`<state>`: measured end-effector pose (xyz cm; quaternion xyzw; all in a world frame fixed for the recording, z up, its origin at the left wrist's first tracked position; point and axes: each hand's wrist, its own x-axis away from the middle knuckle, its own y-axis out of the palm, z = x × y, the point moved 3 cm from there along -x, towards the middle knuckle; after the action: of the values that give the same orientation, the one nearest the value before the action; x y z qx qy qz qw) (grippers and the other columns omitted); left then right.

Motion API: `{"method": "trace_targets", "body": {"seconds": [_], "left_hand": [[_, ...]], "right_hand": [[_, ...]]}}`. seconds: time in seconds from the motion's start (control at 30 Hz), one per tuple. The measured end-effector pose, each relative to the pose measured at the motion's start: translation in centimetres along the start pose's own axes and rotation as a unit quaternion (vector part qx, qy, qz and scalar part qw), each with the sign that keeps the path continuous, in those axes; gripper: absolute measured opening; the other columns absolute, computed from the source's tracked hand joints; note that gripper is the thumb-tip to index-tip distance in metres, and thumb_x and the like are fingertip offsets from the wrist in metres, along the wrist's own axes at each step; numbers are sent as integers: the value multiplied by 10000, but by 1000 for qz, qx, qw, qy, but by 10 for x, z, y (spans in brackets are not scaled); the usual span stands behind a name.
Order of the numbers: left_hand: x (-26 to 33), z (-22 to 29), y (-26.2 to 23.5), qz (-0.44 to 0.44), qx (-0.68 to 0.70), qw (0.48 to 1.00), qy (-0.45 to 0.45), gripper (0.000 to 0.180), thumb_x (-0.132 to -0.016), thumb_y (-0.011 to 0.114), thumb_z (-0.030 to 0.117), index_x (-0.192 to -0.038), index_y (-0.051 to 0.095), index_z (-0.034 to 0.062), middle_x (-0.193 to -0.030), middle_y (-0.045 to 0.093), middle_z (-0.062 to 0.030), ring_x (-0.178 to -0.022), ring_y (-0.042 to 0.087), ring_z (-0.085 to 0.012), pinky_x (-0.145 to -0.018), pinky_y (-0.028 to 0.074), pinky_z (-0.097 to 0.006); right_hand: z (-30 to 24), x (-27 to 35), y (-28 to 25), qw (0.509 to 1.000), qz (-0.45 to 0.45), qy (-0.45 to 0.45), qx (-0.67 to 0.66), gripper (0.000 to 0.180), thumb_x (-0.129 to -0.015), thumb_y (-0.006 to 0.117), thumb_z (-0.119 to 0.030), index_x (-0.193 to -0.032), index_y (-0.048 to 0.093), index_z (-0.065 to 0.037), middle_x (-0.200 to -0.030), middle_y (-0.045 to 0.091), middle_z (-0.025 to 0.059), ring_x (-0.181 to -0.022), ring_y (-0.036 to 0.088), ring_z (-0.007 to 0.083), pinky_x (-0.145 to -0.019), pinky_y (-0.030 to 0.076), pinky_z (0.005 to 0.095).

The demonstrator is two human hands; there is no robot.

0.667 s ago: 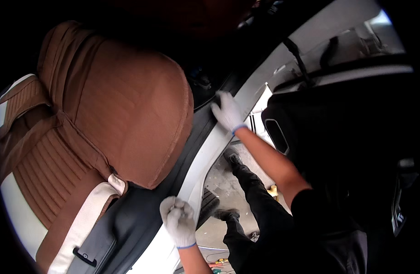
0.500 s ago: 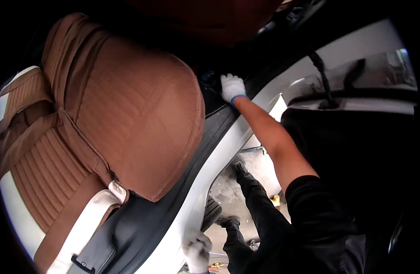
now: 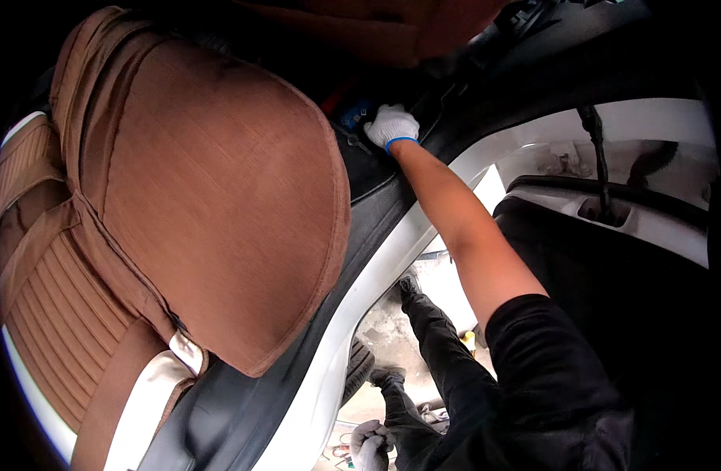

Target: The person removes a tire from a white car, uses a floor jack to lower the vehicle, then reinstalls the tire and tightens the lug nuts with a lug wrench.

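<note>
My right hand [image 3: 393,127], in a white knit glove with a blue cuff, reaches into the dark footwell beyond the brown seat cushion [image 3: 227,188]. Its fingers are curled in, right beside a dark blue object [image 3: 356,116] with small pale marks. What they grip, if anything, is hidden in shadow. Low in the picture, my left hand [image 3: 368,445] wears a glove with a greyish face. Its fingers are bent inward near my leg, outside the white door sill [image 3: 321,385], and I cannot make out anything in them.
An open car door [image 3: 604,314] with a dark panel stands on the right. Ribbed brown seat covers [image 3: 70,314] with white edging fill the left. Below the sill are a tyre [image 3: 359,365], my black trouser legs [image 3: 443,337], a small yellow item [image 3: 469,340] and the pale floor [image 3: 380,334].
My right hand has shifted slightly up and left, closer to the blue object. My left hand has come right and lower, away from the sill. The whole view has shifted a little.
</note>
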<state>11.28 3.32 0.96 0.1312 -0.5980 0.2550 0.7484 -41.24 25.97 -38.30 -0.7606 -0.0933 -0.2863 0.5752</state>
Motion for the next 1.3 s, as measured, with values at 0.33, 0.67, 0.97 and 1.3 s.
{"method": "trace_targets", "body": {"seconds": [0.33, 0.67, 0.97, 1.3], "left_hand": [[-14, 1, 3, -16, 27, 999, -19, 365, -855, 546, 48, -1217, 579, 6, -915, 597, -115, -631, 534, -180, -552, 442, -284], [-23, -18, -5, -10, 30, 997, -72, 338, -866, 509, 52, -1197, 537, -12, -915, 561, -110, -620, 521, -163, -497, 417, -251], [-11, -27, -18, -56, 74, 995, -47, 389, -838, 494, 4, -1224, 543, -14, -912, 562, -108, -676, 523, -177, -594, 448, -279], [-18, -88, -97, -209, 182, 960, 44, 219, -847, 573, 203, -970, 609, 26, -920, 594, -112, -820, 569, -204, -701, 493, -337]], "right_hand": [[-40, 5, 29, 986, 2, -163, 19, 276, -898, 558, -206, -1115, 659, -69, -1245, 583, 243, -1070, 625, 391, -871, 519, 493], [-14, -85, -14, 985, 76, -149, 29, 385, -914, 529, -264, -1262, 596, -113, -1321, 580, 210, -1187, 569, 397, -981, 466, 504], [-1, -8, -40, 968, 211, -47, -125, 430, -878, 600, -340, -1221, 604, -79, -1202, 624, 206, -1104, 593, 379, -940, 479, 471], [-19, 510, -20, 910, 38, -199, -361, 164, -778, 700, -147, -885, 623, -51, -837, 656, 152, -771, 655, 244, -713, 526, 364]]}}
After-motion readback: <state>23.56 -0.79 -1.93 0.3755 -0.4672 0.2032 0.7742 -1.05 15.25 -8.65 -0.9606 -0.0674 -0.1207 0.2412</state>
